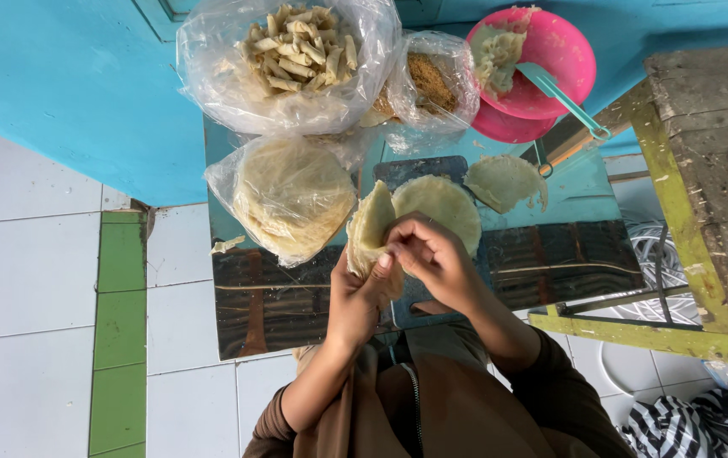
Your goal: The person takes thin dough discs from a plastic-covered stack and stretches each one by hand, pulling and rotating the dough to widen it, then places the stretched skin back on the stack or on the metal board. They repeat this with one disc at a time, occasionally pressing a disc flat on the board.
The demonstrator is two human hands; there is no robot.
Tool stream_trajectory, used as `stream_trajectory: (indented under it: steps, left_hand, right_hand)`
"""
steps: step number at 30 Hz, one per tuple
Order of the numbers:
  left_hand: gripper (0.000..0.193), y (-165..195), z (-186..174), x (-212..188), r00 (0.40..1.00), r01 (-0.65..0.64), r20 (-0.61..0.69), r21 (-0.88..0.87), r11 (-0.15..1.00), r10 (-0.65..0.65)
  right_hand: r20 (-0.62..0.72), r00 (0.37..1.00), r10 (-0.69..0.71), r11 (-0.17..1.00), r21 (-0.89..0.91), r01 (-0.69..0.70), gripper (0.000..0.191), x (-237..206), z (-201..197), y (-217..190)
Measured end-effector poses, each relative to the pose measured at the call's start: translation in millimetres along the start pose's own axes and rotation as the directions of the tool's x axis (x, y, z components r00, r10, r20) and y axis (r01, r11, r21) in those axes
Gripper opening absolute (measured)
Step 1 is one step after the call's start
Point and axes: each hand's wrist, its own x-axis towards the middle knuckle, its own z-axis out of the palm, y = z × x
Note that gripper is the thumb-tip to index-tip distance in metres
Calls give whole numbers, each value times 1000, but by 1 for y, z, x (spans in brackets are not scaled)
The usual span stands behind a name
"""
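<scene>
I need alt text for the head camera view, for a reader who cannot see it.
Seen from above, a person's left hand and right hand fold a thin round wrapper over a low table. On it lie flat wrappers, bags of wrappers and finished rolls, and a pink bowl.

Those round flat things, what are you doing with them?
A person is peeling one thin round wrapper off with both hands: the left hand holds it up, the right hand pinches its edge. Another wrapper lies flat on the dark board below. Nearby sit a bag of wrappers, a bag of finished rolls and a pink bowl of filling.
</scene>
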Motion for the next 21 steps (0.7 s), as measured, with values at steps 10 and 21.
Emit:
stream_trajectory:
  steps: [10,21]
  left_hand:
    - [41,6,7,3,993,-65,-120,-424,903,15]
    - [41,32,-14,1,987,108,-50,-491,864,-152]
  right_hand:
    - [-156,845,511,456,883,-113,40,9,-10,34]
    - [-38,915,402,445,882,-159,29,2,-33,49]
